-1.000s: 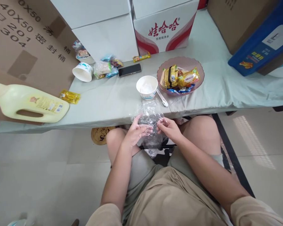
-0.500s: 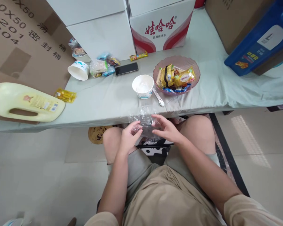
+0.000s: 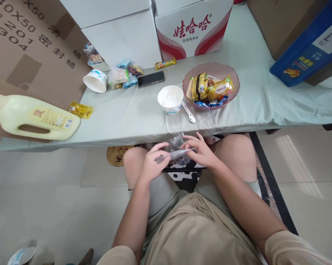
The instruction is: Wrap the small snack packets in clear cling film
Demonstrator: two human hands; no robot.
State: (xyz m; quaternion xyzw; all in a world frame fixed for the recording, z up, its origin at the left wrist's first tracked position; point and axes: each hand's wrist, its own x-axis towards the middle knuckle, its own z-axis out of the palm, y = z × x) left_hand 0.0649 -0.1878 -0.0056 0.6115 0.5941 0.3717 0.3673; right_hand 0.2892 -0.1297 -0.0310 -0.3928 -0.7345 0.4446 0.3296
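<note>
Over my lap, just off the table's front edge, a crumpled sheet of clear plastic film (image 3: 177, 154) stretches between my hands. My left hand (image 3: 154, 160) pinches its left end between thumb and fingers. At its right end my right hand (image 3: 200, 149) pinches it too, with the other fingers raised. Whether the film is a bag or a flat wrap I cannot tell. On the table ahead stands a white paper bowl (image 3: 170, 109) with something clear and crumpled inside. Right beside it lies a small white cutter-like tool (image 3: 189, 112).
A pink glass bowl (image 3: 234, 82) holds wrapped snacks. Behind are a phone (image 3: 151, 78), several snack packets (image 3: 118, 76), a tipped paper bowl (image 3: 95, 81) and white cartons (image 3: 192, 35). A yellow jug (image 3: 36, 116) lies left; a blue container (image 3: 306, 48) stands right.
The loose film has been drawn into a narrow taut band between my hands, and its far part has come down off the table edge. My fingers have closed more on it.
</note>
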